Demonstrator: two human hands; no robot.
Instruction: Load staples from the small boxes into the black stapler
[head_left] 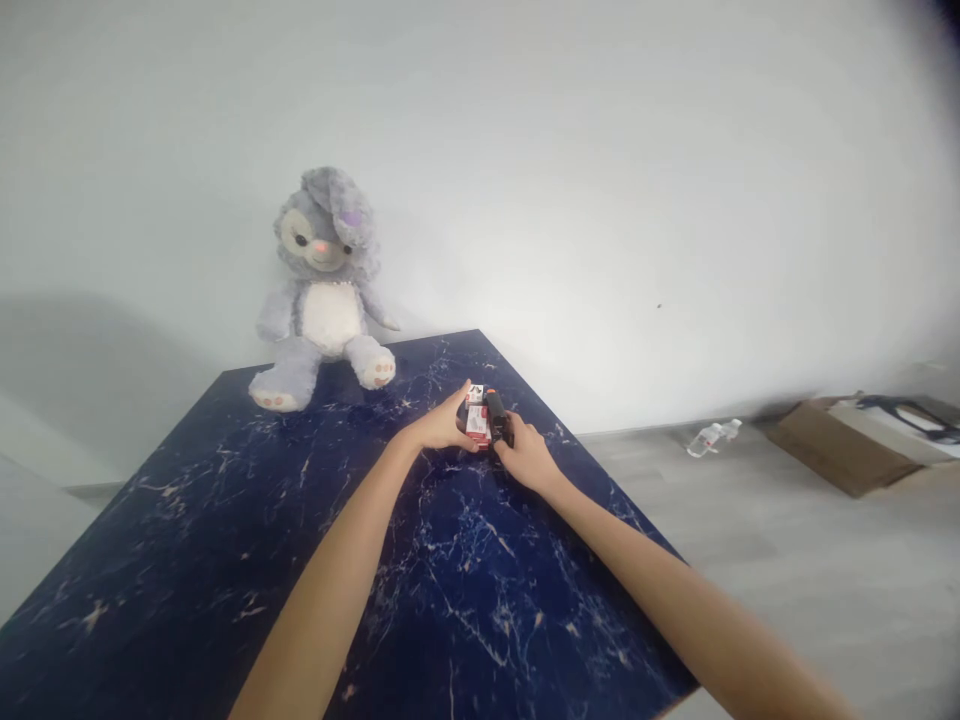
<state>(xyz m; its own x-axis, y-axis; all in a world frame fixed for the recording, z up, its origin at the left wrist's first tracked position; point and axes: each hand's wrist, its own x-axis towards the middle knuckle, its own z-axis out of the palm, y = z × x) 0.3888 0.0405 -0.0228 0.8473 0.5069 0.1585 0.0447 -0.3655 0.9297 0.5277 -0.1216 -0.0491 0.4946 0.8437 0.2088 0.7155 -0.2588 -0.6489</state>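
My left hand is curved round the left side of a small red-and-white box, its thumb at the near end and a finger along the far side. A second small white box with dark print sits just beyond it. Pressed against the boxes' right side is a black object with an orange tip, whose kind I cannot make out. My right hand grips that black object from the right, thumb in front. All of these are on the dark blue marbled table near its far right part.
A grey plush rabbit sits at the table's back left, against the white wall. On the floor to the right lie clear plastic bottles and an open cardboard box. The table's right edge runs beneath my right forearm.
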